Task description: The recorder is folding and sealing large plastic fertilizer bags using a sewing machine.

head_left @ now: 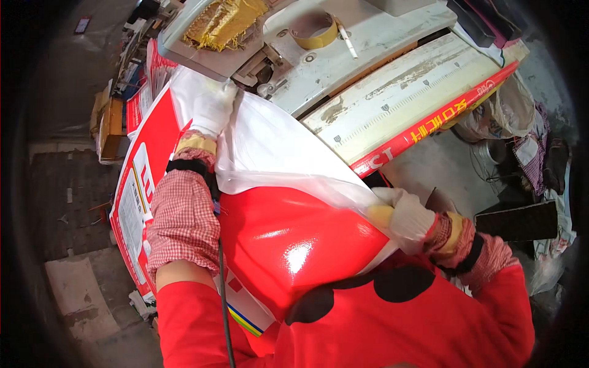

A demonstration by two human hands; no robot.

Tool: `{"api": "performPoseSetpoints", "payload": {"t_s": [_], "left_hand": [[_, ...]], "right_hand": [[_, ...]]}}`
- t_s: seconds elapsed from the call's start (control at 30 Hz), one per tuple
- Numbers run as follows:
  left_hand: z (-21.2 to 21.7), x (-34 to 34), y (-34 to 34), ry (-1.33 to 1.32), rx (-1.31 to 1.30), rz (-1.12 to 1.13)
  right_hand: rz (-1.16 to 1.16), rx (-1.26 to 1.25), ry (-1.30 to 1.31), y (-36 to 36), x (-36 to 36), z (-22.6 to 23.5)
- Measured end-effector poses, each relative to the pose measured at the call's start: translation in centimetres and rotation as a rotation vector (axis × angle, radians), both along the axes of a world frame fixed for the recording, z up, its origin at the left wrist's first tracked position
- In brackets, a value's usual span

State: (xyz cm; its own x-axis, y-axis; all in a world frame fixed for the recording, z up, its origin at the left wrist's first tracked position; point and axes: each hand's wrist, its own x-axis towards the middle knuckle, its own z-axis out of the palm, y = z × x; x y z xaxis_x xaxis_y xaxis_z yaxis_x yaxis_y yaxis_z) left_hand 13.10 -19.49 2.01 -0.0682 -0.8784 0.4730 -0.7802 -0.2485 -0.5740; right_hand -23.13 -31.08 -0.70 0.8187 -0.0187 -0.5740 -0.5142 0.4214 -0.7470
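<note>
Below the sewing machine [319,55], the red sack [288,239] runs lengthwise toward it; left hand [211,107] grips its far end, right hand [408,218] pinches the near edge.

I see a big shiny red and white bag [288,239] in front, more red bags [132,202] stacked left.

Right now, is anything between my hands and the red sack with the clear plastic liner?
Nothing visible. The left hand in its white glove already grips the clear plastic liner at the sack's top edge, next to the sewing machine. The right hand pinches the same edge of the red sack lower down.
</note>
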Motion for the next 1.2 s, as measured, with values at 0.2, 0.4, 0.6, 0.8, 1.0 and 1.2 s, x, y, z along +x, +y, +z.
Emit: {"api": "performPoseSetpoints", "payload": {"t_s": [0.2,0.4,0.6,0.8,1.0,1.2], "left_hand": [[-1.1,2.4,-0.3,0.368,0.053,-0.104],[-0.8,3.8,1.3,0.668,0.297,-0.118],[1.1,0.1,1.2,0.631,0.463,0.272],[0.6,11.8,-0.9,0.257,0.304,0.287],[10.7,11.5,-5.0,0.302,0.190,0.311],[12.8,0.3,-1.8,0.287,0.663,0.534]], "right_hand": [[0.006,-0.366,-0.123,0.1,0.1,1.2],[0.162,-0.741,-0.241,0.8,0.2,1.6],[0.613,-1.348,-0.219,1.0,-0.4,1.2],[0.389,-1.604,-0.400,2.6,6.8,-0.8],[-0.055,-0.596,-0.720,2.8,21.8,-2.7],[0.467,-1.534,-0.546,-0.6,24.5,1.7]]}}
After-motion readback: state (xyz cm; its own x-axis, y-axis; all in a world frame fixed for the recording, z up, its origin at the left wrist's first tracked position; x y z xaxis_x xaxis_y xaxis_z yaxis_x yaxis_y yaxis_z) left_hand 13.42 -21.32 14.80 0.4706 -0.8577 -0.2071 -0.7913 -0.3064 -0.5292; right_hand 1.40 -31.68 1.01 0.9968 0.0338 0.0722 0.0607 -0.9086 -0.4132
